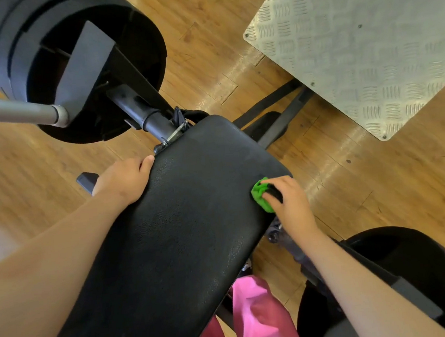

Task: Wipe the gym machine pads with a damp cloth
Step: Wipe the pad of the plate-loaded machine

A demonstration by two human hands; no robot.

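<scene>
Gym: black weight plates (pixel 1 53), padded machine bench (pixel 179 213), checker-plate footboard (pixel 367 45), wood floor (pixel 26 173).

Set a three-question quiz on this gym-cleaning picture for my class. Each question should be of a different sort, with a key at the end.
1. True or false: the left hand holds the black pad at its edge, away from the green cloth.
2. Which hand holds the cloth? A. the left hand B. the right hand C. neither
3. Fill in: the cloth touches the pad near its ____ edge.

Key: 1 true; 2 B; 3 right.
</scene>
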